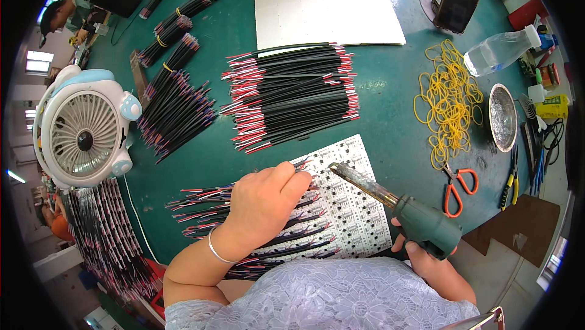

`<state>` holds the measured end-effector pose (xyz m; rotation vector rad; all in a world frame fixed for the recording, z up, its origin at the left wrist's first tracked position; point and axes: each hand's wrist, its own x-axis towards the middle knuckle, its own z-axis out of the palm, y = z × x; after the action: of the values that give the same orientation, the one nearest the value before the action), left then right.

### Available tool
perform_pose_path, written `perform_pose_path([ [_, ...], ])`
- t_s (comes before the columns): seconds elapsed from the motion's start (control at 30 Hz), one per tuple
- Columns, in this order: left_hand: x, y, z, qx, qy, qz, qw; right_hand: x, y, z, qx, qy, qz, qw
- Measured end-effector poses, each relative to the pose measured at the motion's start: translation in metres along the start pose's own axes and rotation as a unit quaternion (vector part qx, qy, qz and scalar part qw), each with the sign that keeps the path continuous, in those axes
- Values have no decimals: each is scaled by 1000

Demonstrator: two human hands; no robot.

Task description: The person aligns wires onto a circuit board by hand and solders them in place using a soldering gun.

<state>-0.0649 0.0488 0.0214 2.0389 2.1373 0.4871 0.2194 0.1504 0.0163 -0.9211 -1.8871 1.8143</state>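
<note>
My left hand (268, 199), with a bangle at the wrist, is closed in a pinch over the white circuit board panel (365, 208). A black wire end (301, 163) shows at its fingertips. My right hand (423, 260) grips a dark green soldering gun (429, 226), its long metal tip pointing left over the upper part of the panel. Whether the tip touches the board I cannot tell. Rows of black cables (295, 244) with stripped coloured ends run from the panel's left side, partly hidden under my left forearm.
Beyond the panel lie a pile of black cables (298, 95) and a white sheet (326, 7). A fan (85, 138) stands left near bundled cables (177, 62). Rightward are yellow rubber bands (448, 98), a bottle (503, 49), a metal bowl (503, 117) and orange-handled cutters (457, 187). A person (67, 16) works far left.
</note>
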Motion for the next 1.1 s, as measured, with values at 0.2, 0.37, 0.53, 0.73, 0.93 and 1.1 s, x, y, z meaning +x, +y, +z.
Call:
perform_pose_path([
  [0.2, -1, -3, 9, -10, 62, 29, 998, 3, 4, 0, -49, -23, -26, 998],
  [0.37, -1, -2, 8, -6, 43, 26, 999, 8, 4, -1, -152, -50, -71, 984],
  [0.53, -1, -2, 7, -6, 33, 27, 999, 15, 4, 0, -234, -63, -143, 960],
  [0.73, 1, -2, 3, -5, 3, 28, 1000, 16, -3, 4, -194, -75, -88, 974],
  [0.93, 6, 0, -5, 22, -47, 32, 998, 20, -12, -4, -309, -148, -143, 929],
  [1.1, 8, 2, -5, 42, -65, 47, 996, 10, -3, -3, -245, -59, -153, 956],
])
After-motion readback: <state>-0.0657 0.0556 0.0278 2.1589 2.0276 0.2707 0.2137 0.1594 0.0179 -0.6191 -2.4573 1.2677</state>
